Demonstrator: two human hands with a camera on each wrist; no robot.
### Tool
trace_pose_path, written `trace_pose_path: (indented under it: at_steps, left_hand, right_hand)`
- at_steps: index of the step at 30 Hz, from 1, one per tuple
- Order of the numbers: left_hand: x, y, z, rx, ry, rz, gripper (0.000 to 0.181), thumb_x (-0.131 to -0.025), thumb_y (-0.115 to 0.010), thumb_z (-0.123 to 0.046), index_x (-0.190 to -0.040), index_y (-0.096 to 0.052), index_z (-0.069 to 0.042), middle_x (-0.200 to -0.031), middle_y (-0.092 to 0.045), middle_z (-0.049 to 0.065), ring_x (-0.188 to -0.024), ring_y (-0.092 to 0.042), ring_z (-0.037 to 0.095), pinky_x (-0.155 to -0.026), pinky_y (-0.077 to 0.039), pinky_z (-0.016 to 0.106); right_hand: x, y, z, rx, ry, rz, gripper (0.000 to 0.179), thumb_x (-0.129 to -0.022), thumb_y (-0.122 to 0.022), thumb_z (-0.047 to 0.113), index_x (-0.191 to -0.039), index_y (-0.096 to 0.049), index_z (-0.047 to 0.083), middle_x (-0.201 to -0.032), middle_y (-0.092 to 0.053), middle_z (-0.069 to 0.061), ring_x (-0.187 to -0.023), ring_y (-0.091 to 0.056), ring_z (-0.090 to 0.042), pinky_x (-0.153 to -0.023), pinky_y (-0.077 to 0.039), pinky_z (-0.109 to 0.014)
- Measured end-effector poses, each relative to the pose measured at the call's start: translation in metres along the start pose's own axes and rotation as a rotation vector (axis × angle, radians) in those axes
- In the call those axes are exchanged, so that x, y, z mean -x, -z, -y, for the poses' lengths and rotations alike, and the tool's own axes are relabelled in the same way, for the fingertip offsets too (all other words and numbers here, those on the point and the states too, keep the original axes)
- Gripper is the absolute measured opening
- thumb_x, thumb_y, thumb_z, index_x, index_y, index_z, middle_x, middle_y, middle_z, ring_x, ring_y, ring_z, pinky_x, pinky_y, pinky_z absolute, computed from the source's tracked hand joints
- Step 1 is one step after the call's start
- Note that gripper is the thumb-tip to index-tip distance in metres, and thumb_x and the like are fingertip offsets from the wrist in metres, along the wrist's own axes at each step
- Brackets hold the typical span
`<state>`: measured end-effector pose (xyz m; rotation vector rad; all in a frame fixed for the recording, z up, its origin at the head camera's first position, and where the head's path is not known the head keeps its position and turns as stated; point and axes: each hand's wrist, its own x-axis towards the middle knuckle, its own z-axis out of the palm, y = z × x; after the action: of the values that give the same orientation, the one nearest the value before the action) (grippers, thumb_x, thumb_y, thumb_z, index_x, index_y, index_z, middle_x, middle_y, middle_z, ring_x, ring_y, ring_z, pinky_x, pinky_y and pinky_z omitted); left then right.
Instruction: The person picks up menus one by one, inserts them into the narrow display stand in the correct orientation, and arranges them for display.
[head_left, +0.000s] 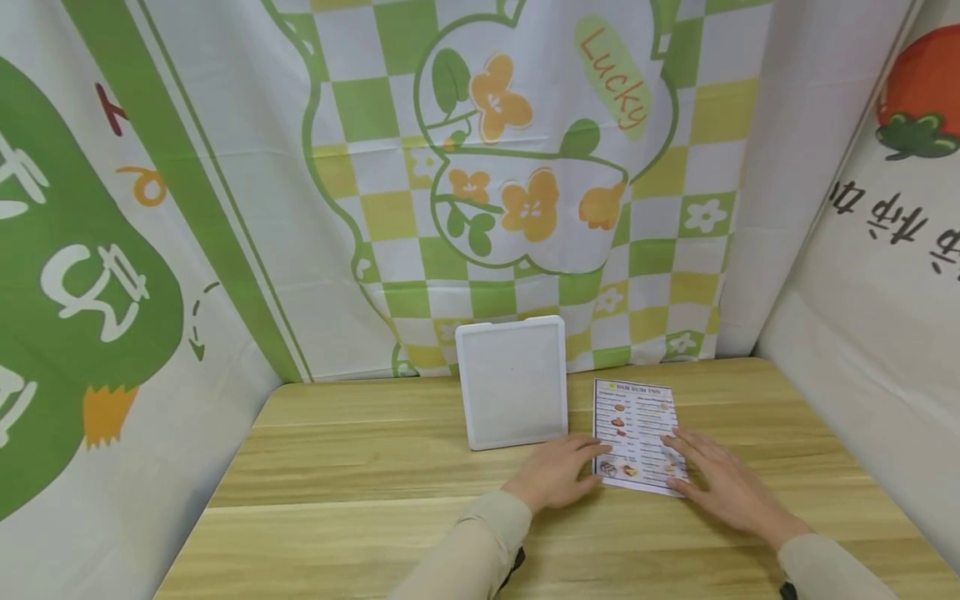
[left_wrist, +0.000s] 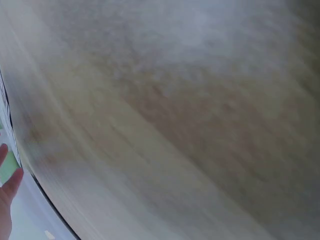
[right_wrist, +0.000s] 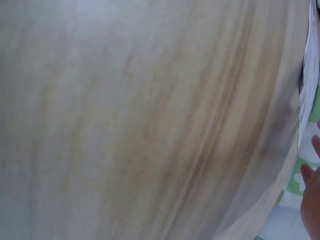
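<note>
A printed menu sheet (head_left: 636, 433) with small food pictures lies on the wooden table (head_left: 337, 467), right of its middle. My left hand (head_left: 555, 472) rests at the sheet's left edge, its fingertips on the lower left part. On the opposite side my right hand (head_left: 726, 486) touches the right edge with loosely extended fingers. In the right wrist view the layered paper edge (right_wrist: 308, 85) shows beside the fingers. Just left of the sheet a white rectangular framed board (head_left: 513, 383) stands nearly upright, close behind the left hand. Both wrist views show mostly blurred tabletop.
A printed curtain (head_left: 525, 125) with checks and flowers hangs behind the table. White printed cloth walls (head_left: 247, 250) close in the left and right sides. The table's back edge runs along the curtain's foot.
</note>
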<state>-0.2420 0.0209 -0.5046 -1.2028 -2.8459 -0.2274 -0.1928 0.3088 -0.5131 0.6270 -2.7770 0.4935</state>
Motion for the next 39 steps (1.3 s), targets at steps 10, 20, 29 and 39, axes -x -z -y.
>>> trace_pose_path:
  at_steps: [10, 20, 29, 39]
  left_hand:
    - [-0.012, -0.009, -0.004, 0.02, -0.01, 0.017, 0.046, -0.102, -0.052, -0.041, -0.146, -0.049, -0.029, -0.146, -0.05, -0.006, -0.133, -0.046, 0.013, -0.11, -0.036, 0.029]
    - [-0.015, -0.011, -0.007, 0.019, -0.006, 0.014, 0.045, -0.101, -0.054, -0.04, -0.144, -0.051, -0.028, -0.147, -0.049, -0.006, -0.135, -0.044, 0.013, -0.112, -0.033, 0.03]
    - [-0.017, -0.013, -0.009, 0.02, 0.04, 0.05, 0.048, -0.099, -0.056, -0.047, -0.144, -0.052, -0.031, -0.149, -0.047, -0.005, -0.137, -0.042, 0.014, -0.113, -0.032, 0.032]
    - [-0.02, -0.013, -0.012, 0.043, 0.074, 0.033, 0.048, -0.097, -0.061, -0.045, -0.142, -0.054, -0.03, -0.147, -0.05, -0.006, -0.134, -0.046, 0.014, -0.112, -0.034, 0.032]
  right_hand:
    - [-0.002, -0.004, -0.007, -0.09, -0.056, 0.058, 0.06, -0.09, -0.072, 0.038, -0.139, -0.055, 0.006, -0.145, -0.047, -0.023, -0.131, -0.039, -0.05, -0.103, -0.029, -0.069]
    - [-0.002, -0.004, -0.012, -0.103, -0.019, 0.093, 0.061, -0.086, -0.076, 0.034, -0.136, -0.057, 0.005, -0.144, -0.046, -0.026, -0.128, -0.042, -0.051, -0.098, -0.035, -0.07]
    - [-0.001, -0.006, -0.016, -0.105, 0.016, 0.089, 0.059, -0.086, -0.077, 0.034, -0.134, -0.06, 0.005, -0.143, -0.048, -0.024, -0.128, -0.043, -0.049, -0.097, -0.037, -0.068]
    - [-0.001, -0.007, -0.014, -0.094, 0.005, 0.069, 0.057, -0.085, -0.078, 0.03, -0.133, -0.061, 0.005, -0.141, -0.05, -0.023, -0.127, -0.045, -0.049, -0.098, -0.037, -0.067]
